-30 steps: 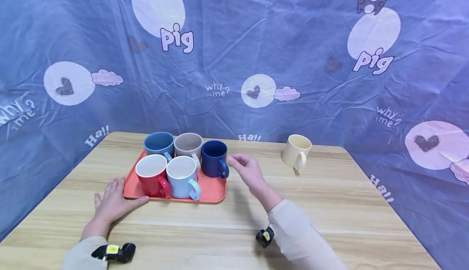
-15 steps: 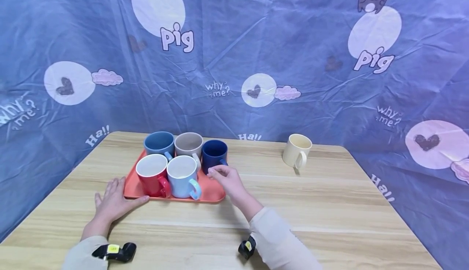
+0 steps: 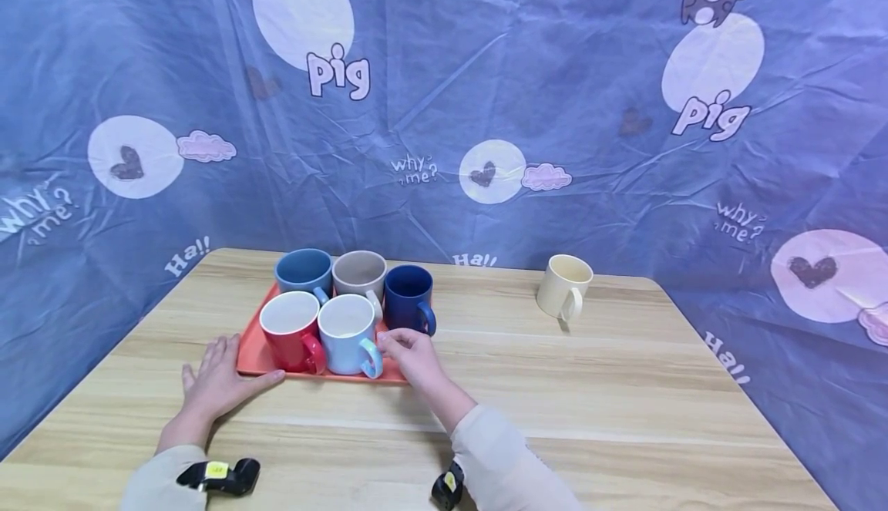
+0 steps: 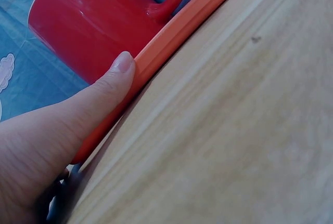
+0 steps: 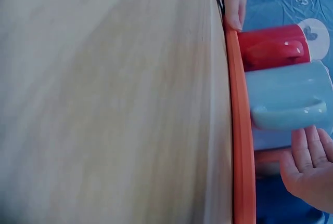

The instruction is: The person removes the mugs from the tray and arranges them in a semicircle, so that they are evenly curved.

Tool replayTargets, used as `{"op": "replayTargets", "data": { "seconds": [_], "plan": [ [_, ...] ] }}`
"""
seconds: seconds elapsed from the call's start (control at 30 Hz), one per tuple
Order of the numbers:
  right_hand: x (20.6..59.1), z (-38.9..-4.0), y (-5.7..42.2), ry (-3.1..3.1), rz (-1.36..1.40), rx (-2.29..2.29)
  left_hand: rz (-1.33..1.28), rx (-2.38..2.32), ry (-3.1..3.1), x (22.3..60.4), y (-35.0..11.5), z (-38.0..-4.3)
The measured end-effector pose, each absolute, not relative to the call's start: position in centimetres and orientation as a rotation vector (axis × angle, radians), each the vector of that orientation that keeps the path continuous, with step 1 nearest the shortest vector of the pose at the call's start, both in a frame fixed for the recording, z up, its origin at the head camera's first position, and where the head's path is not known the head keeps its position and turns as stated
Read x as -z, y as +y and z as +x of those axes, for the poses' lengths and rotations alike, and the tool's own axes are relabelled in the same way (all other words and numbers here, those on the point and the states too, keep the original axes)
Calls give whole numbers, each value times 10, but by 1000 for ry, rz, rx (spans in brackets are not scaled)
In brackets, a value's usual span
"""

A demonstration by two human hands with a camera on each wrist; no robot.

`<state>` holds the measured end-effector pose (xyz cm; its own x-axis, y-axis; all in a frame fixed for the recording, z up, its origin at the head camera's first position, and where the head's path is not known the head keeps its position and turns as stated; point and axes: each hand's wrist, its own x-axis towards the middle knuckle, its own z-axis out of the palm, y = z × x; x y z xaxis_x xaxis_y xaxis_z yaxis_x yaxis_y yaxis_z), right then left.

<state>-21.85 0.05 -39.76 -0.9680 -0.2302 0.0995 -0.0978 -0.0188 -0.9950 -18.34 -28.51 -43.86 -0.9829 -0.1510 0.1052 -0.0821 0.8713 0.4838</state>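
Observation:
On the orange-red tray (image 3: 253,355) stand several mugs: a red mug (image 3: 283,347) and a light blue mug (image 3: 341,351) in front, with a grey-blue mug (image 3: 302,270), a grey mug (image 3: 358,284) and a navy mug (image 3: 402,309) behind. My left hand (image 3: 216,384) rests at the tray's front left corner, its thumb (image 4: 112,81) against the rim beside the red mug. Just right of the light blue mug's handle is my right hand (image 3: 418,358), fingers loosely extended. In the right wrist view its fingertips (image 5: 301,143) come close to that handle; contact is unclear.
A cream mug (image 3: 556,297) stands apart at the back right of the wooden table (image 3: 624,388). Behind the table hangs a blue patterned cloth (image 3: 416,95). Each wrist wears a black camera, one of them the left camera (image 3: 220,477).
My right hand has moved from beside the navy mug leftward and nearer to me, to the light blue mug's handle. The left hand and the mugs have stayed in place.

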Motion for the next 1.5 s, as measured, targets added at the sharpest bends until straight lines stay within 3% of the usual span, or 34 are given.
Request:
{"op": "replayTargets", "data": {
  "seconds": [0.8,1.2,1.5],
  "plan": [
    [403,-214,-23,2062,-382,2033,177,741,-2905,438,-285,-184],
    [376,-201,-21,1966,-416,2026,195,754,-2912,437,-285,-185],
    [380,-200,-20,1907,-374,2056,199,752,-2907,438,-284,-184]
  ]
}}
